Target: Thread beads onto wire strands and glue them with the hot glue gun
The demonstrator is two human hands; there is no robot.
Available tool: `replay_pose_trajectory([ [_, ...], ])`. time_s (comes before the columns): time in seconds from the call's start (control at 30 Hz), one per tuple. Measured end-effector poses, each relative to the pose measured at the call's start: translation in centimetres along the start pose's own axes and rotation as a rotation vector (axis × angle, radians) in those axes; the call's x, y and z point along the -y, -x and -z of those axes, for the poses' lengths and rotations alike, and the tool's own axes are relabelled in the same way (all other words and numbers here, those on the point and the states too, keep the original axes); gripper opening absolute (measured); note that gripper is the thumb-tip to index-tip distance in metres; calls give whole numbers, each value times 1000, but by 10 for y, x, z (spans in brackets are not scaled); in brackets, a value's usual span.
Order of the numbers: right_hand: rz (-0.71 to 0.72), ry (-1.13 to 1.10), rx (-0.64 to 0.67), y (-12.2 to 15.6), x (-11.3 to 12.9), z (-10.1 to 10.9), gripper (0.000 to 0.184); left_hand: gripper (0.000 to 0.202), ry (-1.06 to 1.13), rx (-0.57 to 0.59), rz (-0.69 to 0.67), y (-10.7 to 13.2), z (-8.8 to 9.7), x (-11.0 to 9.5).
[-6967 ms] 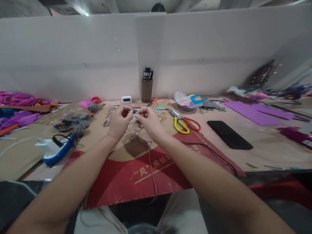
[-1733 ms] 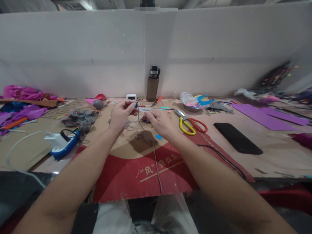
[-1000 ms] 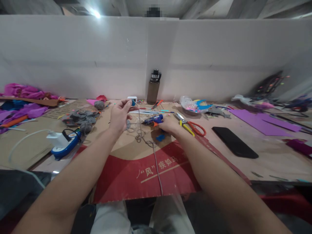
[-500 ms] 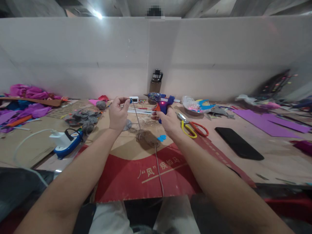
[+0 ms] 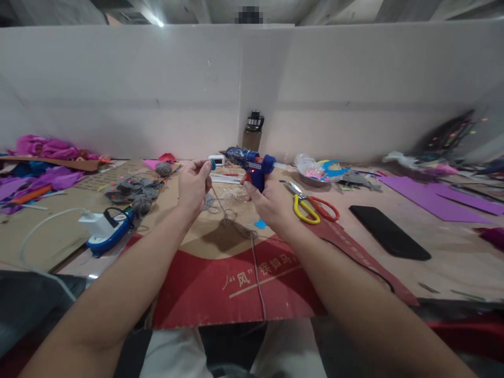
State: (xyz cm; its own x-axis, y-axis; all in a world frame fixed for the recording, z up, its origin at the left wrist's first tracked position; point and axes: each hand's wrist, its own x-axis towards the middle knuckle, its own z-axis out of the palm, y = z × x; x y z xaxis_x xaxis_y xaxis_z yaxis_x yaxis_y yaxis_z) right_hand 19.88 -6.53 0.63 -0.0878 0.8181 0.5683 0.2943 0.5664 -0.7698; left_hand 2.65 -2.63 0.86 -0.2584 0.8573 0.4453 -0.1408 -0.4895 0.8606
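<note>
My right hand [image 5: 270, 202] is wrapped round the grip of a blue hot glue gun [image 5: 256, 177], whose nozzle points left and whose red light is lit. A clear glue stick [image 5: 280, 166] juts from its back end. My left hand [image 5: 196, 185] pinches a small blue piece [image 5: 213, 164], just left of the nozzle and apart from it. Grey yarn [image 5: 219, 201] hangs below those fingers; how it joins the piece I cannot tell. The yarn loops on the cardboard [image 5: 189, 286] and trails over its front edge. Close by lies a blue cutout [image 5: 260, 224].
Scissors [image 5: 307, 207] with yellow and red handles and a black phone [image 5: 389, 232] lie to the right. Behind them stands a bowl [image 5: 317, 181] of scraps. A bottle [image 5: 252, 131] stands by the partition. Leftward are a blue power strip [image 5: 112, 236] and grey yarn pieces [image 5: 132, 190].
My right hand has brought the glue gun left and tilted it, so its nozzle is nearer my left fingers. My left hand has turned slightly and the blue piece shows more clearly.
</note>
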Motion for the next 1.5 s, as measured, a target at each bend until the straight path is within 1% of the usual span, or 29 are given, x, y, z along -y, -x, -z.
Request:
replay_pose_trajectory([
  [0.13, 56, 143, 9, 2, -1, 0, 15, 21, -9, -35, 0, 0, 0, 0],
  [0.27, 102, 220, 19, 2, -1, -1, 21, 22, 3, -50, -15, 1, -1, -1],
  [0.37, 116, 263, 13, 2, -3, -2, 24, 22, 14, -54, -31, 1, -1, -1],
  [0.5, 112, 316, 15, 2, -5, -2, 23, 22, 17, -47, -44, 2, -1, -1],
  [0.77, 142, 344, 26, 3, -6, -3, 23, 21, -12, -31, -80, -2, 2, 3],
  [0.97, 124, 364, 30, 2, -6, -4, 23, 21, -109, -34, -138, -4, 5, 8],
  [1.1, 126, 359, 22, 3, -5, -4, 24, 21, -133, -33, -161, -5, 6, 9],
  [1.27, 125, 373, 28, 3, -5, -4, 21, 20, -148, -30, -167, -4, 6, 8],
  [1.5, 157, 361, 14, 3, -5, -4, 21, 20, -140, -36, -151, -3, 4, 7],
])
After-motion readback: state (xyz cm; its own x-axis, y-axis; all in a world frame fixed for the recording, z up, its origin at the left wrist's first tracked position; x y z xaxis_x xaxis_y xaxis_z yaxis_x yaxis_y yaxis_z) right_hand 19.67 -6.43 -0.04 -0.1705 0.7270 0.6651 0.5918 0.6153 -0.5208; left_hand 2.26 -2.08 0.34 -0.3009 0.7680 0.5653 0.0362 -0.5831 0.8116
